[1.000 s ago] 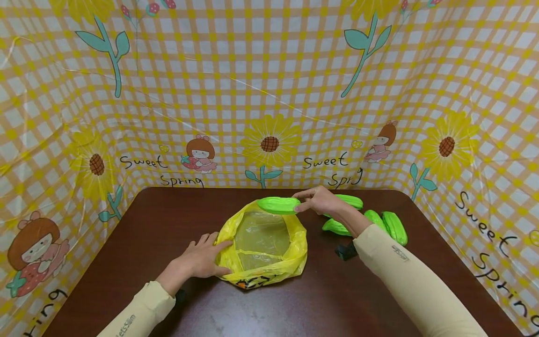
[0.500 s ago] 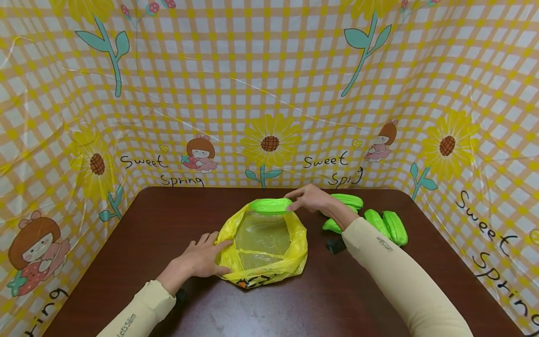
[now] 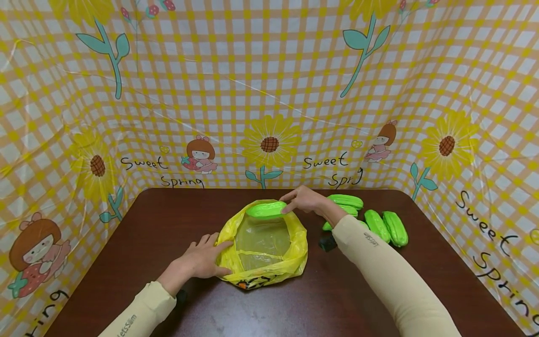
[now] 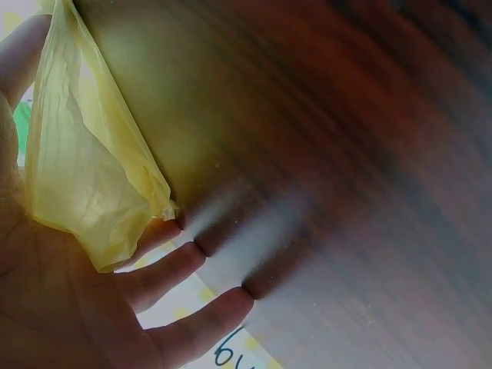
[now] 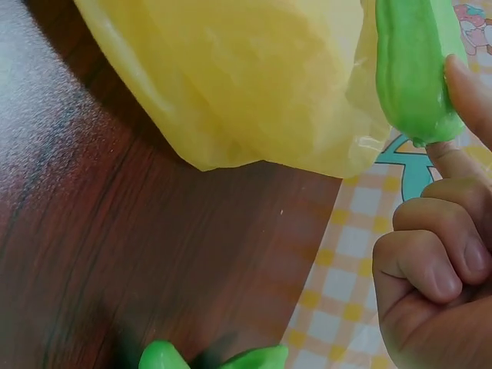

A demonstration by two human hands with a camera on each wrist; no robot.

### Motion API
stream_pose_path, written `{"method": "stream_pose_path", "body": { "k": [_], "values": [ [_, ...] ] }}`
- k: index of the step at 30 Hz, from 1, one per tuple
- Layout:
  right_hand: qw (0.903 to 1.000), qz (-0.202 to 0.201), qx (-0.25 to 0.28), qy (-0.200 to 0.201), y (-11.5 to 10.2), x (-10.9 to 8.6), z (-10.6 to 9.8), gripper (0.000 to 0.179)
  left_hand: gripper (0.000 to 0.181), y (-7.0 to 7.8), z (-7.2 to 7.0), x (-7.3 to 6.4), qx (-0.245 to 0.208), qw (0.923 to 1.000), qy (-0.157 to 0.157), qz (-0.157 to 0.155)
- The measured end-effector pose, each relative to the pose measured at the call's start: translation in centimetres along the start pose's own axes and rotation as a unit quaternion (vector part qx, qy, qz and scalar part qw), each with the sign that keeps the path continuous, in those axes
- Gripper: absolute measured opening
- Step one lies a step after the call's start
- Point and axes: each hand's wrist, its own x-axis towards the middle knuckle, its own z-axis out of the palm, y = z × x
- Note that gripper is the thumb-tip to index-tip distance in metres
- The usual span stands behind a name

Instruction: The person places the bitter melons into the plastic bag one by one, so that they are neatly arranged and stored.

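A yellow plastic bag (image 3: 300, 248) stands at the middle of the table with its mouth wide. My left hand (image 3: 203, 256) rests against its left side, fingers spread. In the left wrist view the bag's thin film (image 4: 92, 177) lies across the palm, and straight fingers (image 4: 204, 327) reach the table top. My right hand (image 3: 305, 200) pinches one end of a long, ridged green vegetable (image 3: 264, 210) between thumb and index finger. It lies level over the far rim of the bag. The right wrist view shows this vegetable (image 5: 415, 69) beside the bag, the other fingers (image 5: 419, 250) curled under.
Several similar green vegetables (image 3: 395, 228) lie at the back right of the dark wooden table (image 3: 168, 213), some partly behind my right forearm. A checked cloth (image 3: 269, 84) with sunflowers hangs behind the table and along both sides.
My right hand has moved left with the green vegetable, bringing it from the bag's far right rim to over its far opening, slightly lower. The left hand and the bag stay put.
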Motion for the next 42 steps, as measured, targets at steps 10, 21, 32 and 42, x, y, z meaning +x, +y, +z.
{"method": "stream_pose_path", "body": {
  "k": [10, 21, 32, 42],
  "values": [
    [0.9998, 0.001, -0.02, 0.002, 0.5, 1.4, 0.9, 0.05, 0.08, 0.1, 0.0, 0.0, 0.0, 1.0, -0.006, 0.002],
    [0.9997, -0.002, -0.024, 0.002, 0.6, 1.2, 1.2, 0.049, 0.079, 0.4, 0.0, 0.1, 0.008, 0.9998, -0.018, 0.008],
    [0.9982, -0.009, -0.058, 0.009, 0.9, 1.8, 2.0, 0.046, 0.081, 0.7, -0.2, -0.3, 0.004, 0.9999, -0.014, 0.006],
    [0.9973, -0.006, -0.071, 0.017, 1.5, 1.7, 2.6, 0.045, 0.079, 0.4, 0.2, 0.0, 0.008, 0.9998, -0.013, 0.009]
  ]
}}
